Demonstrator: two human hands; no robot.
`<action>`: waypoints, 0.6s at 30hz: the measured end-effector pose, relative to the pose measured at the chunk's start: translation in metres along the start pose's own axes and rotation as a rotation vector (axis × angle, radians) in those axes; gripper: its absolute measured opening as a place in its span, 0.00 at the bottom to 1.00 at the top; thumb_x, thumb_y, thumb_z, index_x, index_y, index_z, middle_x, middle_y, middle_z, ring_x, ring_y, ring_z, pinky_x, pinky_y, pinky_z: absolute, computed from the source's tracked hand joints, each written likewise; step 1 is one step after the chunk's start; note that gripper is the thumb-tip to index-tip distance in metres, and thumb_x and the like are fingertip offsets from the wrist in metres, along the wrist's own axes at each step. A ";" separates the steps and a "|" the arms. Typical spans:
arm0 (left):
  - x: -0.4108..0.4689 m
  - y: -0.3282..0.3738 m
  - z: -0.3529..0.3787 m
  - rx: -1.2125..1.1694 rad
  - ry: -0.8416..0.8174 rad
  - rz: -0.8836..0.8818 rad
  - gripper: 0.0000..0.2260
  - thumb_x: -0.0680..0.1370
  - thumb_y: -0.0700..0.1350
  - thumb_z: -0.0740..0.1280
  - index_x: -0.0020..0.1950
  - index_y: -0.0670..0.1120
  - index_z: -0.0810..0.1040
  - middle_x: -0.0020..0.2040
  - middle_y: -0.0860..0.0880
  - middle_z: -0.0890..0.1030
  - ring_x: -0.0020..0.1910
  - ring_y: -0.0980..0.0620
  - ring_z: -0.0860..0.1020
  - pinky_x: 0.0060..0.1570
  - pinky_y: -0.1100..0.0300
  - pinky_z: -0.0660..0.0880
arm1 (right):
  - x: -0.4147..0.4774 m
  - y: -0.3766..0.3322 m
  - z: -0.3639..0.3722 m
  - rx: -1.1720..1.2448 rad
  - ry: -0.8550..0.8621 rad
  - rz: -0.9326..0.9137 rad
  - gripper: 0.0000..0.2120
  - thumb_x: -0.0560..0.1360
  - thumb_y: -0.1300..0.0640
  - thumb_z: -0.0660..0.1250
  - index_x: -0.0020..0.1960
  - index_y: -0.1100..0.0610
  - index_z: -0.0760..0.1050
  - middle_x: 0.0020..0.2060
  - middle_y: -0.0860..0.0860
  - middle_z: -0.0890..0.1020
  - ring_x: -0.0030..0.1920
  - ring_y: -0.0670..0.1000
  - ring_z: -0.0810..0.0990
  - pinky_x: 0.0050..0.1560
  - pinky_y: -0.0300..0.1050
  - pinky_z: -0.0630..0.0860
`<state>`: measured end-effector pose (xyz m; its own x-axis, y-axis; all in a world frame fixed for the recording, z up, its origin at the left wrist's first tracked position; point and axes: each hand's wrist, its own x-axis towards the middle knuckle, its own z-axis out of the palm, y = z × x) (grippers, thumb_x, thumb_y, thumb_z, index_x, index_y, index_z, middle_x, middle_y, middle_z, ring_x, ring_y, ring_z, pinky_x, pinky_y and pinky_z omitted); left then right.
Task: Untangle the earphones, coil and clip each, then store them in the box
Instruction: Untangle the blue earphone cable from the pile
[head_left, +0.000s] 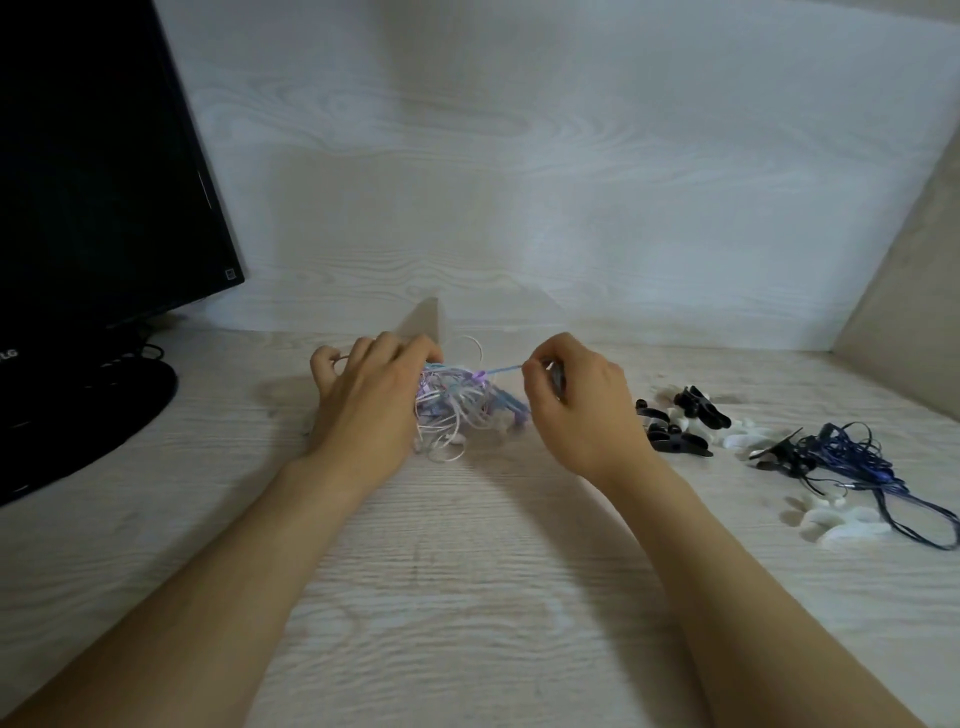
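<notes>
Teasing one pale blue cord out of the tangle (457, 410) is the step in hand, by my reading, and it goes best slowly: keep the pull gentle and level, let the left hand (371, 402) pin the bundle flat, and follow the cord back through each loop, not tugging it tight. The right hand (576, 405), right of centre, pinches that cord (501, 369) between thumb and fingertip, so it runs taut into the heap; the left hand is cupped over the heap's left side, fingers bent around it. The tangle sits mid-frame on the desk (467, 597), a loose nest of thin, glossy wires in white, lilac and blue, springy and prone to snagging. At the right lie small black clips (685, 415) and white clips (841, 525), hard plastic with rounded wings, and a dark blue earphone (852, 457) loosely bunched with a black clip at its left edge. A monitor (93, 208) fills the upper left. The desk is pale, matt wood grain. No box is plainly visible
</notes>
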<state>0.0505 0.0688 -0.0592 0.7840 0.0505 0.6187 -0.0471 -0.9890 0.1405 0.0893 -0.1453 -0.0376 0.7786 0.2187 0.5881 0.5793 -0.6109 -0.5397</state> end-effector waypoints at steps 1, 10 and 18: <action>-0.001 0.001 0.000 0.015 0.001 -0.014 0.32 0.67 0.32 0.74 0.64 0.59 0.75 0.58 0.55 0.75 0.61 0.48 0.74 0.63 0.45 0.56 | 0.000 0.000 0.002 0.014 0.064 0.009 0.08 0.82 0.51 0.58 0.49 0.52 0.74 0.32 0.44 0.76 0.37 0.54 0.76 0.45 0.53 0.72; 0.005 0.010 -0.006 -0.285 -0.052 -0.146 0.30 0.73 0.33 0.66 0.72 0.56 0.75 0.66 0.52 0.77 0.66 0.47 0.76 0.76 0.35 0.57 | 0.000 -0.018 -0.008 0.746 0.216 0.285 0.09 0.89 0.55 0.52 0.55 0.57 0.68 0.44 0.54 0.88 0.45 0.53 0.88 0.49 0.44 0.79; -0.002 0.030 -0.005 -0.535 -0.003 0.169 0.18 0.76 0.50 0.62 0.65 0.56 0.81 0.57 0.61 0.83 0.58 0.58 0.79 0.66 0.41 0.70 | 0.001 -0.027 -0.014 1.054 0.112 0.453 0.09 0.90 0.55 0.51 0.61 0.59 0.66 0.42 0.60 0.88 0.39 0.61 0.88 0.56 0.76 0.78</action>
<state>0.0443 0.0398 -0.0519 0.7399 -0.1040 0.6647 -0.4796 -0.7744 0.4127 0.0713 -0.1389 -0.0137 0.9716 0.0404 0.2331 0.2067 0.3343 -0.9195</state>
